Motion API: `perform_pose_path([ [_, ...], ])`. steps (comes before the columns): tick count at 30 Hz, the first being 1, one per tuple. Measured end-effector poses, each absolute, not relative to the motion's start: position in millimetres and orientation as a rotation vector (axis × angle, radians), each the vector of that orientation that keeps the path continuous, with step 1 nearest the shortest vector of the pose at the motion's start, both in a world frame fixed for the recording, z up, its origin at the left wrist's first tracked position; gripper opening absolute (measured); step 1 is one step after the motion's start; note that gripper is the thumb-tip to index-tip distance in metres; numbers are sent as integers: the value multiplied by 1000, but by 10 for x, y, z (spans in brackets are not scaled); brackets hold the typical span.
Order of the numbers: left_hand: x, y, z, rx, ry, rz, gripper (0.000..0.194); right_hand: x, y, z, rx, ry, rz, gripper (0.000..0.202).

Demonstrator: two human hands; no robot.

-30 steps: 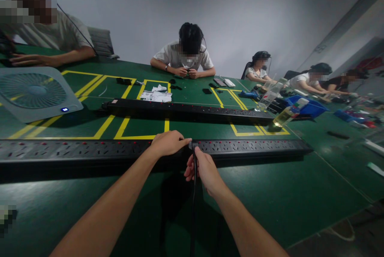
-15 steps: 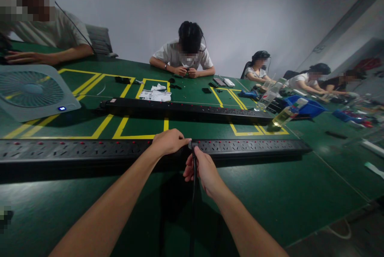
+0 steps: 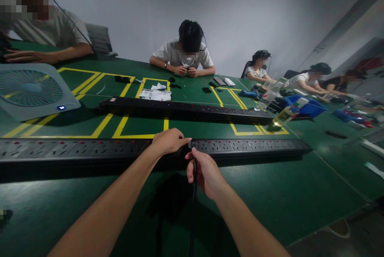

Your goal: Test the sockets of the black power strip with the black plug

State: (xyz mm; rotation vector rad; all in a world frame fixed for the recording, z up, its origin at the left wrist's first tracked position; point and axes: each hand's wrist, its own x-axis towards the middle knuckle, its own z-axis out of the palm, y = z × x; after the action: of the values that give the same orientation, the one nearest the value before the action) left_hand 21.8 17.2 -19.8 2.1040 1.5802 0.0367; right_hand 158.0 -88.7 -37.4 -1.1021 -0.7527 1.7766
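Near power strip (image 3: 255, 147): black, many sockets, long axis left to right across the table (image 3: 270, 209). A dark plug (image 3: 194, 144) sits at its face, mid-length, between the two hands. Whether it is fully seated cannot be told.

Power cable (image 3: 193, 213) leaves the plug toward the near edge, its long axis roughly square to the strip's.

Left hand (image 3: 168, 143): lies over the strip, left of the plug; one extended fingertip reaches right, to the plug's left side. Its other fingers are hidden, so their spacing cannot be told.

Right hand (image 3: 210, 173): on the near side, slightly right of the cable. Thumb and forefinger close together on the cable just below the plug; remaining fingers loosely curled. From these, the plug lies immediately on the far side.

Nearer hand: hard to separate, both at the plug. Far power strip (image 3: 180, 111) lies beyond, apart from both hands.
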Motion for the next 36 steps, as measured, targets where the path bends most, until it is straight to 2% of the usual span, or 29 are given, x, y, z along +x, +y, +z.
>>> perform_pose_path([
  [11,224,168,-189,2097,1592,23,47,1549,-921,-307,-1005,-725,1753,34],
  [17,207,163,-199,2135,1553,48,56,1651,-929,-149,-804,-793,1724,33],
  [36,188,202,-233,2171,1495,29,57,1715,-931,-164,-823,-829,1743,35],
])
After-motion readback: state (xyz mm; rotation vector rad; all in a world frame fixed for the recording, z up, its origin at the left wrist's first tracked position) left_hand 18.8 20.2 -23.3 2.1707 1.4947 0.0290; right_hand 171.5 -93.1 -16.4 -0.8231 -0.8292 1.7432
